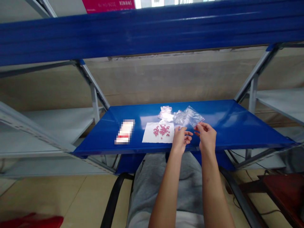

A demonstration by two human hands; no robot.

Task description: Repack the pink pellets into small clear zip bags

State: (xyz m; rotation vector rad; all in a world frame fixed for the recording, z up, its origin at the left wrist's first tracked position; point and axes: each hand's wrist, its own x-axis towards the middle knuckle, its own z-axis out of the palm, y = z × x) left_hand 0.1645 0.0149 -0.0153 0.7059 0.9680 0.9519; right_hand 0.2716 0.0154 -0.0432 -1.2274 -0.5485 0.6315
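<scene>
My right hand (pixel 207 135) pinches the red-edged mouth of a clear plastic zip bag (pixel 194 117), which reaches up and left from the fingers. Beside it, my left hand (pixel 181 138) has its fingers apart and holds nothing that I can see. It is at the right edge of a white sheet of paper (pixel 147 135). Many small pink beads or pellets (pixel 163 130) lie loose on that sheet. Behind the paper sits a stack of clear bags (pixel 166 111), with more crumpled clear plastic (pixel 180 117) between the stack and the held bag.
A blurred white card or packet with a red band (pixel 125 132) lies on the left of the blue table (pixel 228 123). A blue shelf beam (pixel 152 30) crosses above. Grey metal posts (pixel 93 85) stand at both sides, and chair armrests (pixel 116 196) flank my lap.
</scene>
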